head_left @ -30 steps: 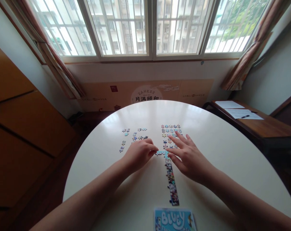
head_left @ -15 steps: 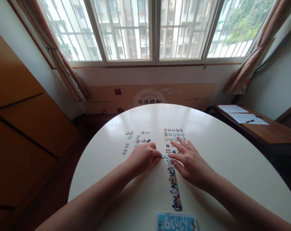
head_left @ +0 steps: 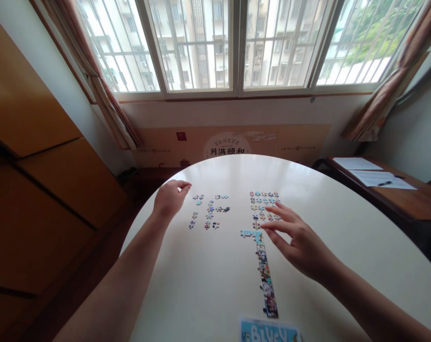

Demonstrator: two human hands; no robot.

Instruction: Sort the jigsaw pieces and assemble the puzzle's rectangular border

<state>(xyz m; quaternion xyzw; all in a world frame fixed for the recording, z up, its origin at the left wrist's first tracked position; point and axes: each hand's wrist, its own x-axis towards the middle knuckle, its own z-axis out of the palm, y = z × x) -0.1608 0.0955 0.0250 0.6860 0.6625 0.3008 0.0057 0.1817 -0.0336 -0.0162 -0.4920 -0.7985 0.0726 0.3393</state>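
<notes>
An assembled strip of jigsaw puzzle (head_left: 266,273) runs down the table, with a short light-blue arm turning left at its far end. My right hand (head_left: 295,237) hovers at that corner, fingers apart and stretched out, partly covering the rows of loose puzzle pieces (head_left: 258,200) beyond. My left hand (head_left: 169,202) is up at the far left, thumb and forefinger tips pinched together; whether a piece is between them I cannot make out. It is just left of a scattered group of loose puzzle pieces (head_left: 211,209).
The round white table (head_left: 186,275) carries everything. A blue box or card lettered "BLUEY" (head_left: 268,331) lies at the near edge. On the right, a brown side table (head_left: 420,202) holds papers (head_left: 379,179) and a pen. A window and printed cardboard (head_left: 297,142) are behind.
My left hand has left the strip's light-blue end and moved far left. My right hand stays near the corner. The view has shifted slightly left.
</notes>
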